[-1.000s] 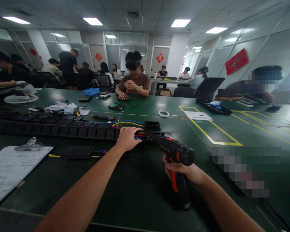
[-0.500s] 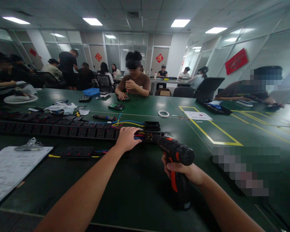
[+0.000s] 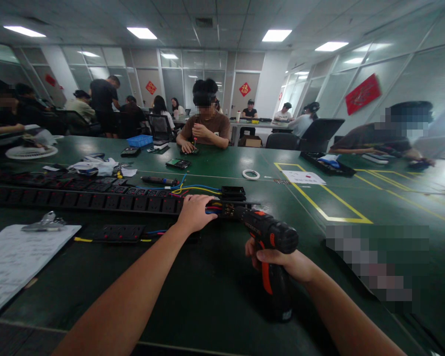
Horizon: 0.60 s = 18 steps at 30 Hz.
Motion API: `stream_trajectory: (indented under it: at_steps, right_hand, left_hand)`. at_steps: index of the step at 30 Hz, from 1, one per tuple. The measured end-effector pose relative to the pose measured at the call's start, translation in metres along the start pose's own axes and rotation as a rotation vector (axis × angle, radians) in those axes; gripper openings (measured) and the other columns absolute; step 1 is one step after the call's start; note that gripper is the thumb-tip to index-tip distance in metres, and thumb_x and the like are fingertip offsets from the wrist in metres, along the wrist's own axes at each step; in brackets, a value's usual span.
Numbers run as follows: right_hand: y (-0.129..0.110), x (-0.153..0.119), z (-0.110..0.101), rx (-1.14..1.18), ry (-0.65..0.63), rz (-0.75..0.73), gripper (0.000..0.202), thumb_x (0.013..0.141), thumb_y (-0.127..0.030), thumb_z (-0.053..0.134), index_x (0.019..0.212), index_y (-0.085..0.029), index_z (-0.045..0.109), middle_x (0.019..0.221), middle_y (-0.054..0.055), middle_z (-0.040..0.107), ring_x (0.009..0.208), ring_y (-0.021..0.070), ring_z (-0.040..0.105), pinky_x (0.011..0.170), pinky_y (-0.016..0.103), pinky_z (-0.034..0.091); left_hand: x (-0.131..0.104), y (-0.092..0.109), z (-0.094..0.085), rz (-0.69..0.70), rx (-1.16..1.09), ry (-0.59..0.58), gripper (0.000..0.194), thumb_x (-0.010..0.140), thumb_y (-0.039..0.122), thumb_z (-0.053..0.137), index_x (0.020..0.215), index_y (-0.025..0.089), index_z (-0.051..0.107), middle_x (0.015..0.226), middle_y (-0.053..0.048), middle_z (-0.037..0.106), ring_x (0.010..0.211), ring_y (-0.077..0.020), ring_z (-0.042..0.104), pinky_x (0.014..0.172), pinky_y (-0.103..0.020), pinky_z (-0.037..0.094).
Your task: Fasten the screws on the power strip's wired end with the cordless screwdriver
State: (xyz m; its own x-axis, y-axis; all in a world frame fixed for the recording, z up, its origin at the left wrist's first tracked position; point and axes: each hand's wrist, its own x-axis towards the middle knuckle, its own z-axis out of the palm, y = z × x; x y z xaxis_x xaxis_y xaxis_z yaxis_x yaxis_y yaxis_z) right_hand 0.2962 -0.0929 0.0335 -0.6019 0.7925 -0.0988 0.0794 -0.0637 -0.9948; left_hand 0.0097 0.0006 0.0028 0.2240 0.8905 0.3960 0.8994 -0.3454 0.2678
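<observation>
My left hand is wrapped over the right end of a long black socket strip, beside coloured wires. My right hand grips a black and orange power drill, its nose pointing left at the strip's open end, where small metal parts show. Whether the bit touches them is too small to tell. Blue and yellow wires run behind my left hand to a black end piece. A shorter socket piece lies nearer me, left of my left forearm.
A clipboard with paper lies at the left. Further back are a second screwdriver-like tool, a tape roll, a blue basket and a black tray. Across the table a person works with both hands.
The fingers of my right hand have shifted slightly on the drill's handle. My left hand and the strip look unmoved.
</observation>
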Motion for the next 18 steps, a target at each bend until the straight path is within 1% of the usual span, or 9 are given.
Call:
stream_trajectory:
  at_steps: [3, 6, 8, 15, 18]
  right_hand:
    - [-0.0016, 0.0005, 0.0000, -0.022, 0.014, -0.043, 0.043, 0.072, -0.051, 0.085, 0.094, -0.016, 0.073, 0.088, 0.005, 0.067, 0.079, 0.0219, 0.064, 0.072, 0.034, 0.050]
    - [-0.0014, -0.0001, -0.0005, -0.023, 0.006, -0.016, 0.043, 0.072, -0.053, 0.085, 0.089, -0.016, 0.072, 0.092, 0.005, 0.067, 0.079, 0.0211, 0.064, 0.073, 0.034, 0.050]
    - [0.0002, -0.0008, -0.0016, -0.028, -0.001, 0.007, 0.044, 0.072, -0.054, 0.084, 0.086, -0.016, 0.070, 0.090, 0.005, 0.067, 0.076, 0.0201, 0.063, 0.072, 0.033, 0.049]
    - [0.0057, -0.0003, -0.0053, -0.040, 0.007, 0.002, 0.047, 0.071, -0.057, 0.084, 0.087, -0.016, 0.066, 0.084, 0.004, 0.063, 0.071, 0.0191, 0.061, 0.066, 0.031, 0.047]
    - [0.0059, 0.0009, -0.0056, -0.052, 0.006, -0.008, 0.048, 0.072, -0.057, 0.084, 0.087, -0.016, 0.066, 0.084, 0.004, 0.062, 0.072, 0.0196, 0.061, 0.067, 0.032, 0.048]
  left_hand:
    - [0.0000, -0.0002, 0.0006, -0.004, -0.001, -0.001, 0.056, 0.083, 0.047, 0.078, 0.134, 0.029, 0.065, 0.141, -0.006, 0.066, 0.132, -0.0318, 0.056, 0.115, -0.050, 0.030]
    - [-0.0001, 0.0003, -0.0005, -0.008, 0.000, -0.006, 0.056, 0.083, 0.048, 0.077, 0.134, 0.029, 0.065, 0.142, -0.006, 0.066, 0.132, -0.0323, 0.056, 0.114, -0.051, 0.031]
    - [-0.0003, 0.0007, -0.0015, -0.007, -0.002, -0.010, 0.056, 0.084, 0.048, 0.077, 0.135, 0.028, 0.064, 0.142, -0.007, 0.066, 0.133, -0.0322, 0.056, 0.115, -0.051, 0.030]
    - [-0.0005, 0.0008, -0.0018, 0.007, -0.005, -0.001, 0.056, 0.084, 0.048, 0.077, 0.134, 0.027, 0.065, 0.141, -0.007, 0.066, 0.132, -0.0310, 0.057, 0.114, -0.050, 0.032]
    - [-0.0002, 0.0004, -0.0011, 0.010, -0.007, 0.002, 0.056, 0.083, 0.048, 0.078, 0.134, 0.026, 0.065, 0.141, -0.007, 0.066, 0.131, -0.0308, 0.057, 0.114, -0.049, 0.032]
